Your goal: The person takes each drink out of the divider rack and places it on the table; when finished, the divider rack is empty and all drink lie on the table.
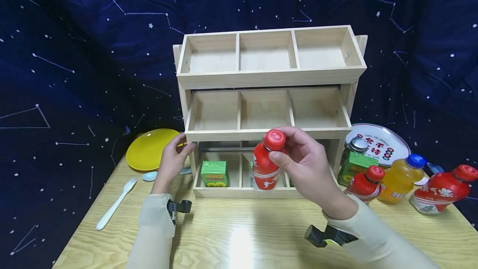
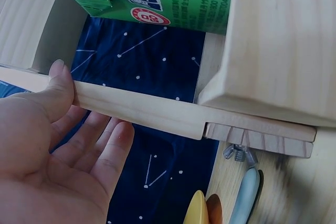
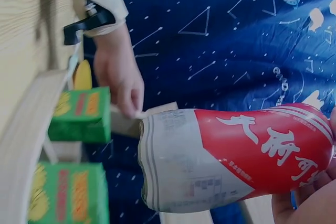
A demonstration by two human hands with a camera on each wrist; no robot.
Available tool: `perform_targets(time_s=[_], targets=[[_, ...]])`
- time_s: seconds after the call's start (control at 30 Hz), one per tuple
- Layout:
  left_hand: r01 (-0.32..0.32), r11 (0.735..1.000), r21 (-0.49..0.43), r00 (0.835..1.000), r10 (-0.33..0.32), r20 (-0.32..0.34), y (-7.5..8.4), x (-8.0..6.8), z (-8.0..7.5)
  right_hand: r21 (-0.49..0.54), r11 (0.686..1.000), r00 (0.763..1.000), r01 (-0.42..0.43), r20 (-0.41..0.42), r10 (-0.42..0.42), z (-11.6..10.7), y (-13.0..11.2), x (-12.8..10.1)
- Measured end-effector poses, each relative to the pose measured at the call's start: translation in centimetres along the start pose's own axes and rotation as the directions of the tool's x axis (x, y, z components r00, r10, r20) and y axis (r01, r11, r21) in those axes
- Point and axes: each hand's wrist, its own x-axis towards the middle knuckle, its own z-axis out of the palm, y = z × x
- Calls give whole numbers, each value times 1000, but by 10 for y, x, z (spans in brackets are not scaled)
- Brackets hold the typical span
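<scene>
I see a red bottle [image 1: 266, 165] with a red cap, white characters on its red shoulder and a pale printed band round its lower body. It is upright at the front of the wooden rack [image 1: 269, 78], over the middle compartment of the lowest tier.

My right hand [image 1: 306, 165] grips it near the neck, fingers [image 1: 278, 159] curled round just under the cap, clamped on the bottle. My left hand [image 1: 172, 163] rests against the rack's left front post; in the left wrist view the thumb lies on a wooden rail [image 2: 136, 108] and the other fingers are nearly straight and a little apart, holding nothing.

A green carton [image 1: 214, 173] stands in the lowest tier's left compartment; the two upper tiers show bare wood. Left of the rack on the bench [image 1: 239, 235] lie a yellow plate [image 1: 149, 148], a pale blue spoon [image 1: 150, 175] and a white fork [image 1: 115, 204]. To the right stand another green carton [image 1: 354, 163] with a metal-lidded jar behind it, a second red bottle [image 1: 364, 184], an orange bottle [image 1: 399, 177], a third red bottle [image 1: 442, 190] and a white plate [image 1: 384, 142] with red characters. The lower shelf's front rail sits close above the held bottle's cap.
</scene>
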Motion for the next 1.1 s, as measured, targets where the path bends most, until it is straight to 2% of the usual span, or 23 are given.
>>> perform_targets(time_s=[0.33,0.43,0.57,0.67,0.77,0.8,0.87,0.9,0.93,1.0,1.03,1.07,1.1], targets=[[-18,999,-30,1000,18,-1,0,4,0,-97,984,985,-151,-96,141,-58,-6,-55],[-18,1000,-23,1000,18,-4,-1,4,0,-89,983,980,-158,-133,146,-77,-7,-73],[-9,1000,-4,1000,9,-6,-1,2,0,-89,978,960,-191,-224,167,-100,-11,-98],[-10,1000,-1,1000,10,-3,0,1,0,-103,972,939,-212,-298,173,-114,-12,-115],[-15,1000,-15,1000,15,3,0,1,1,-177,955,917,-239,-364,162,-129,-12,-131],[-17,1000,-23,1000,17,4,0,1,1,-230,935,903,-271,-397,164,-133,-12,-137],[-20,999,-35,1000,20,8,0,1,0,-269,910,872,-316,-459,168,-143,-8,-149],[-18,999,-37,1000,19,9,0,1,0,-294,888,850,-352,-498,172,-147,-6,-153],[-16,999,-38,1000,16,10,0,1,0,-294,883,832,-367,-527,171,-152,-4,-158],[-9,999,-39,1000,9,12,1,1,-1,-265,890,803,-372,-572,166,-162,3,-165],[-2,999,-38,1000,2,15,3,0,-1,-229,908,799,-350,-580,161,-167,6,-167],[6,999,-34,1000,-5,18,7,-1,-1,-220,912,792,-347,-589,160,-172,9,-169],[9,999,-31,1000,-9,20,12,-3,-1,-243,899,787,-365,-596,158,-176,11,-169]])
